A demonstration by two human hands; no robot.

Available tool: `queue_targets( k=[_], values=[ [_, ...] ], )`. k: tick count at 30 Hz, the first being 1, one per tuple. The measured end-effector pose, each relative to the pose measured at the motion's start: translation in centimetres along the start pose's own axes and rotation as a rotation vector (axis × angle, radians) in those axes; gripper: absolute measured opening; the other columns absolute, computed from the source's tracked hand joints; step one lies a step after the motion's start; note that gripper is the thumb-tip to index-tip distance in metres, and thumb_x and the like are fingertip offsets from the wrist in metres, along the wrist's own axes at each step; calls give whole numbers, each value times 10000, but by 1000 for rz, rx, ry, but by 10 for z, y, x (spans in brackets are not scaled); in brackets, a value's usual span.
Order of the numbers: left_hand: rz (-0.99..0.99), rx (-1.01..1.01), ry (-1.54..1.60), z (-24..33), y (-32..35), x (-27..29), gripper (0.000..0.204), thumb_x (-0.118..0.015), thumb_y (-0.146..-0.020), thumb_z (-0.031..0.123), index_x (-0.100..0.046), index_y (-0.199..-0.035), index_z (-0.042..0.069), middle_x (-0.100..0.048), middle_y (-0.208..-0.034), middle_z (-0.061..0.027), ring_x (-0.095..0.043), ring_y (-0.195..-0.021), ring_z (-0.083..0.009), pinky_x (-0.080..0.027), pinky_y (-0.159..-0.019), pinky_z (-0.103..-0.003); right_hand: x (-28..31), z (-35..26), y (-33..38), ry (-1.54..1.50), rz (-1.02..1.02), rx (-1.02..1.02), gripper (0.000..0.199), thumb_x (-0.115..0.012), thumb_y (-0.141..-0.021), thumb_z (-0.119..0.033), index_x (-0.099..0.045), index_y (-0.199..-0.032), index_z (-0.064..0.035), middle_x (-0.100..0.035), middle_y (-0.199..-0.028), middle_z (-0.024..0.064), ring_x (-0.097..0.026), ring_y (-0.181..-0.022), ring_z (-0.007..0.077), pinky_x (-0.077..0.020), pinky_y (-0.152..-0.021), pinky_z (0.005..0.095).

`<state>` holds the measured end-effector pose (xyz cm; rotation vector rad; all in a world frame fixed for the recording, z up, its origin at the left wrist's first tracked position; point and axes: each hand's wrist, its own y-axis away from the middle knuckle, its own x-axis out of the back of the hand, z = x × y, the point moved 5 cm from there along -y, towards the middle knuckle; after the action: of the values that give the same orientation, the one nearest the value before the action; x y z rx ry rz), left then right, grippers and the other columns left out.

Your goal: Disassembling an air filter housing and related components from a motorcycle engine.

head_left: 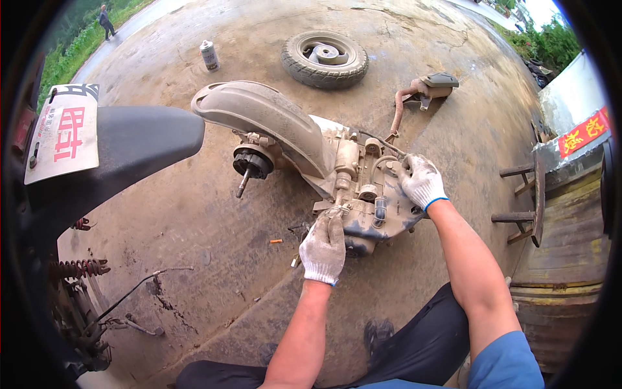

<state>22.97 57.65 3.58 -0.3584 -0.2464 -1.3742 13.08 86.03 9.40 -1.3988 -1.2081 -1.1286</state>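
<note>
Both forearms bare, reaching forward and down from the lower edge. Left hand (324, 245) in a soiled white work glove, fingers bunched and pinched together at the tips. Right hand (420, 179) gloved alike, farther out, palm down, fingers curled in a grip, wrist bent slightly inward.

Dirty grey scooter engine (363, 188) (mudguard attached, axle bare) lying sideways on stained concrete.
</note>
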Motion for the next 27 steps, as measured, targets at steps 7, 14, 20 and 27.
queue_targets(
  k=[7,14,20,27],
  values=[
    [141,-183,-308,0,3,-9,471,-747,-1025,340,-664,-1329,-9,-682,-1239,-264,-647,-1140,-473,-500,-1019,-576,7,3,19,4,-86,177,343,-657,-926,-325,-742,-1091,-37,-740,-1177,242,-683,-1162,425,-526,-1052,521],
    [23,-140,-285,-71,-11,10,638,-634,-1071,568,-668,-1355,-3,-725,-1239,-249,-665,-1166,-466,-516,-1045,-534,22,-16,65,-127,34,267,379,-743,-923,-397,-738,-1096,-60,-752,-1084,197,-721,-1029,406,-557,-941,540],
    [-277,-180,-267,-99,-81,35,625,-599,-1072,628,-749,-1188,33,-786,-1064,-207,-747,-1029,-423,-576,-926,-485,42,-32,118,-223,-15,493,587,-694,-979,-423,-648,-1333,43,-761,-1122,252,-755,-1062,403,-582,-981,504],
    [-342,197,-447,-119,-200,42,400,-612,-1114,312,-665,-1425,64,-773,-1226,-125,-731,-1111,-228,-600,-937,-395,4,-67,133,-475,-297,630,856,-694,-996,-443,-420,-1573,126,-712,-1053,337,-741,-882,420,-600,-744,530]
  ],
)
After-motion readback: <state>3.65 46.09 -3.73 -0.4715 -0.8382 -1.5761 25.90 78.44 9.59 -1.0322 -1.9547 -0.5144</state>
